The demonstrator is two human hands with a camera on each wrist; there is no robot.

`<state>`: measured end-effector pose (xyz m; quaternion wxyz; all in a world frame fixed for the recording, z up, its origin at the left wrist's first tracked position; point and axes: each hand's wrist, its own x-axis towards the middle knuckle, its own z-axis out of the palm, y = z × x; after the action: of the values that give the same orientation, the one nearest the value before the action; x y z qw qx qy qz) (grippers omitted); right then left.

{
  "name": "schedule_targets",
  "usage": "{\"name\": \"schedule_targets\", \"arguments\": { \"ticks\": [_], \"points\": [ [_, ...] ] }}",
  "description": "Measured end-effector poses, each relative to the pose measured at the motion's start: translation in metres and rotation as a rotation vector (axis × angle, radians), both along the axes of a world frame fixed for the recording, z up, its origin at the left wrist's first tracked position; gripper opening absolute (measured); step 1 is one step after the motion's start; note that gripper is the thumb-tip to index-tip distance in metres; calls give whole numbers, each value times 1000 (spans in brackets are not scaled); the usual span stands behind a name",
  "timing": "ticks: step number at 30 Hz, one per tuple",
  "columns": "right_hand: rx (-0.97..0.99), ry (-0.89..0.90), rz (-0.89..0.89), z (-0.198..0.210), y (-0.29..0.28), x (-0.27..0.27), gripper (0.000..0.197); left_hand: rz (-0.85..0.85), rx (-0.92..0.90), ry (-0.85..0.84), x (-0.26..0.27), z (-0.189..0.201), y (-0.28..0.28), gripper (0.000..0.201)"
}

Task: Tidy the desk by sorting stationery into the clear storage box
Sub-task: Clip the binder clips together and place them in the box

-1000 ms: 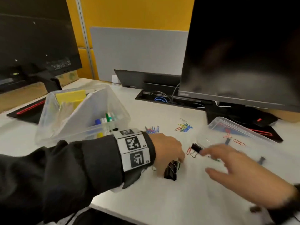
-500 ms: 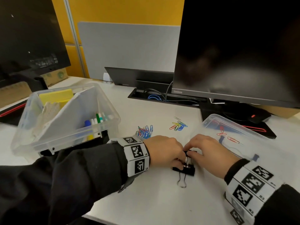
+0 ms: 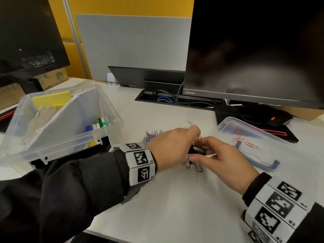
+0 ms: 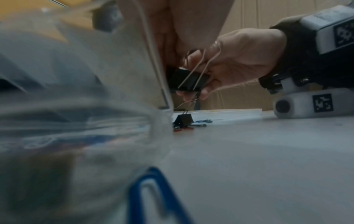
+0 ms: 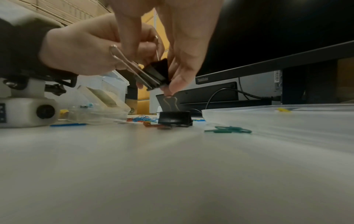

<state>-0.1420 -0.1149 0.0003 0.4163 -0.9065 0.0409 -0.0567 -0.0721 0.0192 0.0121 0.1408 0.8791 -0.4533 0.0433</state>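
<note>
A black binder clip (image 3: 197, 150) is held just above the desk between both hands. My left hand (image 3: 192, 137) curls its fingers at the clip's wire handles, and my right hand (image 3: 201, 146) pinches its black body from the right. The right wrist view shows this clip (image 5: 155, 74) tilted, handles pointing left. A second black binder clip (image 5: 175, 119) sits on the desk right under it; its wire handles (image 3: 192, 167) poke out below the hands. The clear storage box (image 3: 108, 109) stands at the left, holding markers, yellow notes and paper.
Coloured paper clips (image 3: 152, 135) lie in a heap behind my left hand. A clear lid (image 3: 228, 120) with a few red clips lies to the right. A green paper clip (image 5: 228, 129) rests by the lid. A monitor (image 3: 254, 50) and a cable tray (image 3: 166, 100) stand behind.
My right hand came in from the right and joined my left hand at the clips. One binder clip has risen off the desk between the hands; the other stays down.
</note>
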Motion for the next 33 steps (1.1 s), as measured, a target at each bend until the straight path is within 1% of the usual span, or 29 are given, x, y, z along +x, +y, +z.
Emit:
{"name": "schedule_targets", "arguments": {
  "ticks": [2,4,6,9,11,13,16,18,19,21,23,25,26,29,31,33],
  "points": [
    [-50,5,3,0,0,0,28,9,-72,31,0,1,3,25],
    [-89,14,16,1,0,-1,29,-9,-94,45,-1,2,4,22],
    [-171,11,48,1,1,-2,25,-34,-115,44,-2,2,6,21],
    [-238,-62,100,2,-1,-3,26,-32,-185,54,0,2,8,18],
    [-251,-120,145,2,-1,-3,32,-4,-243,91,2,2,10,14],
    [-252,-160,172,2,0,-3,35,33,-264,128,5,3,9,13],
    [-232,-265,173,2,-2,-1,36,94,-278,218,11,3,8,18],
    [-219,-334,163,4,-3,-1,35,119,-237,308,13,0,7,25],
    [-218,-347,166,4,-2,-2,34,129,-221,326,13,-1,7,27],
    [-211,-327,155,3,0,-2,31,159,-231,287,10,-3,7,29],
    [-170,-281,101,1,-1,-2,32,153,-281,187,7,-2,8,33],
    [-115,-248,41,-2,-2,-1,37,68,-323,110,1,2,12,40],
    [-95,-228,26,-2,-2,-1,41,-3,-312,92,-2,3,15,45],
    [-36,-181,25,-2,-2,-1,51,-249,-158,-8,-8,-1,23,53],
    [25,-169,41,-1,0,-2,54,-295,-121,-103,-5,-7,27,53],
    [64,-174,58,1,2,-2,58,-289,-184,-138,-2,-10,28,45]
  ]
}}
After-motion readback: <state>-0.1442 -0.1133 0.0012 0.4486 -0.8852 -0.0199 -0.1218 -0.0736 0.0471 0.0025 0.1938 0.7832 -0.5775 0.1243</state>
